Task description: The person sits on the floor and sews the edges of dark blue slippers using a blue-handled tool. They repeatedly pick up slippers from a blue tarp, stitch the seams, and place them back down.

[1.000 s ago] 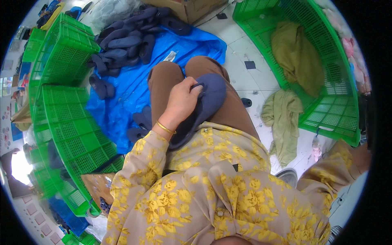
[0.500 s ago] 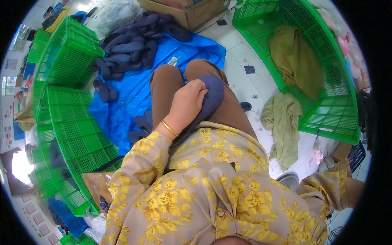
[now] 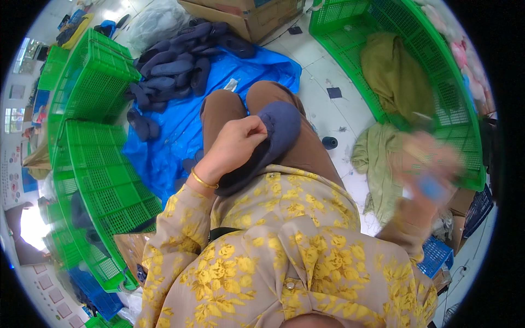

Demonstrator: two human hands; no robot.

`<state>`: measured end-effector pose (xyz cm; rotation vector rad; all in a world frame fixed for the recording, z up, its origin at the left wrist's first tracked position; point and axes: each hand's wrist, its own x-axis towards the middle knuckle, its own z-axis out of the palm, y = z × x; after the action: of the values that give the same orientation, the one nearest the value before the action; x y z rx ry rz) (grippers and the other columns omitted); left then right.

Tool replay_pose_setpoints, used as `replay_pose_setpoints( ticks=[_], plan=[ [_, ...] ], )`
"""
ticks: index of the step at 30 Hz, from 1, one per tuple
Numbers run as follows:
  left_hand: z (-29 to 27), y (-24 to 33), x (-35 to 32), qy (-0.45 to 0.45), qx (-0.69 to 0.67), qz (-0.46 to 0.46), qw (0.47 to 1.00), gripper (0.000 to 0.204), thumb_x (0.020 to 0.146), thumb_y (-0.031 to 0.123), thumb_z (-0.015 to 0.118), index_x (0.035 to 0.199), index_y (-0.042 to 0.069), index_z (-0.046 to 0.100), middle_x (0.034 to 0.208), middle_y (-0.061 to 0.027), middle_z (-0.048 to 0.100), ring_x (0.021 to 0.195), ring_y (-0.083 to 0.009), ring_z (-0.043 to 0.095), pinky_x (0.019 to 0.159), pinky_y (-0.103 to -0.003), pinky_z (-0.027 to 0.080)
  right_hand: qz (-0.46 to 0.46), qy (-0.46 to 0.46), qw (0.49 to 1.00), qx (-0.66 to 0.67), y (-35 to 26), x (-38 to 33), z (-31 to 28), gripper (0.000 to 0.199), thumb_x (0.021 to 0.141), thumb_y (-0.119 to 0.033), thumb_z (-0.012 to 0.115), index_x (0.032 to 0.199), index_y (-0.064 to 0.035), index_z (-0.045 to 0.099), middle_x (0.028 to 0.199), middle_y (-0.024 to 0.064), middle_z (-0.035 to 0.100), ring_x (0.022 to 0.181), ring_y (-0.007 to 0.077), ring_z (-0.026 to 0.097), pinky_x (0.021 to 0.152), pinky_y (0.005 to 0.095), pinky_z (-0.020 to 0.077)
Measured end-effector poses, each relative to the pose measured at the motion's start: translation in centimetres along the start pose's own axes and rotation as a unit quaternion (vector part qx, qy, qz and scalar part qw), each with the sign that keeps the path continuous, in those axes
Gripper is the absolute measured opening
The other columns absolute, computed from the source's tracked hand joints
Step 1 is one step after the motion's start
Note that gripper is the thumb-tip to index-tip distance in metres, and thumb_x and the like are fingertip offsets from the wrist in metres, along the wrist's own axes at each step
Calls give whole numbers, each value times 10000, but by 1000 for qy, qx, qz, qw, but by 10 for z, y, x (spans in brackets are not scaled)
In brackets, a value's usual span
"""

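A dark blue cloth slipper (image 3: 283, 128) lies across my lap on the brown trousers. My left hand (image 3: 232, 143), with a gold bangle at the wrist, pinches the edge of its opening between thumb and fingers. Out to the right, my right hand (image 3: 426, 164) is raised and smeared by motion, in front of the green crate and an olive cloth. Something light blue (image 3: 432, 187) shows on or in that hand, too blurred to name. Whether its fingers hold anything does not show.
A heap of dark slippers (image 3: 175, 65) sits on a blue sheet (image 3: 164, 153) ahead. Green crates (image 3: 104, 180) line the left; another green crate (image 3: 328, 33) at right holds olive cloth (image 3: 396, 76). A dark thread spool (image 3: 329, 142) lies by my leg; a cardboard box (image 3: 246, 19) stands beyond.
My right hand has swung up and inward from the lower right edge. The left hand has shifted slightly left and down along the slipper, whose opening now shows more.
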<state>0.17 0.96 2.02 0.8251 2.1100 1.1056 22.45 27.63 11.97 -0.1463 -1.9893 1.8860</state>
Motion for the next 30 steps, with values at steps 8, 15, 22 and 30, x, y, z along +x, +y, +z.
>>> replay_pose_setpoints(
  ticks=[8, 15, 22, 30],
  plan=[
    [-3, 0, -14, -31, -94, -71, 993, 63, 922, 53, 626, 956, 5, 646, 882, 30, 644, 810, -35, 546, 733, -204, 463, -61, -203, 931, -298, 134, 52, 126, 441, 724, 94, 557, 1091, -126, 664, 943, 132, 626, 841, 356, 627, 709, 391, 511],
    [2, -9, -11, -51, -137, -67, 987, 52, 938, 60, 614, 963, 19, 633, 907, 34, 644, 825, -31, 543, 742, -198, 458, -49, -272, 922, -271, 137, 56, 114, 343, 749, -17, 605, 1057, -157, 662, 860, 112, 579, 783, 343, 602, 668, 441, 466],
    [15, -13, -12, 12, -128, -68, 989, 51, 911, 73, 636, 915, 22, 638, 799, 20, 608, 735, -48, 506, 668, -221, 438, -106, -96, 943, -300, 147, 42, 138, 307, 704, -24, 648, 993, -128, 643, 963, 62, 607, 826, 309, 624, 683, 427, 475],
    [20, -12, -12, -2, -120, -102, 987, 42, 937, 57, 613, 944, 24, 638, 879, 19, 640, 811, -52, 558, 742, -211, 463, -151, -13, 942, -300, 158, 39, 144, 288, 771, 13, 629, 1036, -96, 594, 817, 48, 626, 737, 272, 650, 643, 356, 495]
  ],
)
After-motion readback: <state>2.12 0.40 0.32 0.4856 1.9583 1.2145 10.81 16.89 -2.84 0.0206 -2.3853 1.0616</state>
